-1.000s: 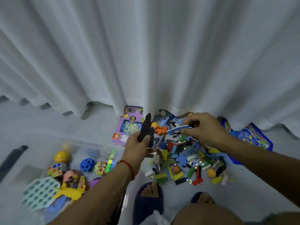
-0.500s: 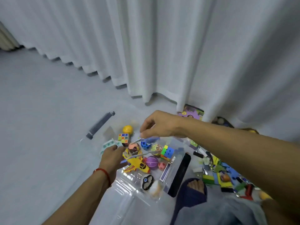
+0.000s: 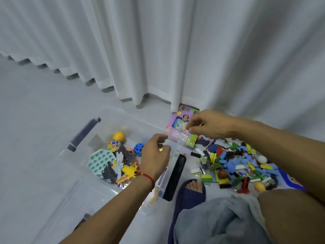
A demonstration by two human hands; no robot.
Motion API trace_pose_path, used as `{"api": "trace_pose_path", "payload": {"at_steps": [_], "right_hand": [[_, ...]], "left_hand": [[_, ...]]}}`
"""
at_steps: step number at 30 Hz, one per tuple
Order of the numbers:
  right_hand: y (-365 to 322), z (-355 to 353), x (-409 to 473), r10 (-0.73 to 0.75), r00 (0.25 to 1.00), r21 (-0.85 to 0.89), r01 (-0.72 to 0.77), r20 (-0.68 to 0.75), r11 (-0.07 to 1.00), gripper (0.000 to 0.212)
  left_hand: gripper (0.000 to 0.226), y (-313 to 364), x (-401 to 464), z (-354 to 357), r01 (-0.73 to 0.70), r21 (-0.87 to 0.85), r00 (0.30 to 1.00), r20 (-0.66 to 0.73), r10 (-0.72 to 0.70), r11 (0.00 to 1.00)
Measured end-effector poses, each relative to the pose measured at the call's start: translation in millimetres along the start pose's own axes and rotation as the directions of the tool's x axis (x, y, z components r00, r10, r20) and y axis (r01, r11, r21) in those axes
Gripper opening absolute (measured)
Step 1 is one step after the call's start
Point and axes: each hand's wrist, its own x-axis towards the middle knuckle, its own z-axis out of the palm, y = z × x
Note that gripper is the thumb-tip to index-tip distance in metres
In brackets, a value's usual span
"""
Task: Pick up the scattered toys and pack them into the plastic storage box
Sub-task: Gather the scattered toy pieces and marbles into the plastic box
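Two hands, both holding nothing, over the clear plastic storage box point(image 3: 105, 186).

Nearest, the left hand point(image 3: 154, 157) hovers with fingers loosely curled above packed toys — yellow plane point(image 3: 129, 171), Rubik's cube point(image 3: 114, 145). Half a second ago the right hand point(image 3: 209, 125) hung over the box; now it has drawn back above the purple card point(image 3: 179, 134), beside the scattered pile point(image 3: 235, 162). Beyond: pale floor point(image 3: 35, 111), white curtain point(image 3: 175, 50).

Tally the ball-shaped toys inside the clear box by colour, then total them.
Orange ball: 1
Blue ball with holes: 1
Total: 2, counting only balls plainly visible; the left hand may hide others in the box.
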Motion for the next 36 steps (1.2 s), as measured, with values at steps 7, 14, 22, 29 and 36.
{"api": "trace_pose_path", "payload": {"at_steps": [7,14,22,29,36], "right_hand": [[142.7,-17.3,-89.0,0.287,0.956,-0.218,-0.269,0.059,0.938,0.029],[270.6,70.9,-128.3,0.517,0.829,0.086,-0.543,0.215,0.835,0.06],[290.3,215.0,-62.5,0.333,0.943,-0.108,-0.328,0.032,0.939,0.102],[271.9,244.4,-14.2,0.234,0.971,-0.284,-0.238,-0.051,0.929,0.082],[290.3,254.3,-11.0,0.229,0.964,-0.06,-0.238,-0.136,0.969,0.051]], "left_hand": [[0.023,52.0,9.3,102.5,-0.154,0.0,0.929,0.341,0.145,0.988],[0.033,-8.1,36.9,187.9,-0.268,0.489,0.693,0.697,-0.187,0.83],[0.067,-92.1,46.0,258.6,-0.49,0.673,0.75,0.65,-0.126,0.554],[0.067,-123.6,40.9,281.8,-0.63,0.648,0.718,0.696,0.004,0.428],[0.062,-126.3,49.7,287.3,-0.686,0.584,0.669,0.741,0.062,0.433]]}}
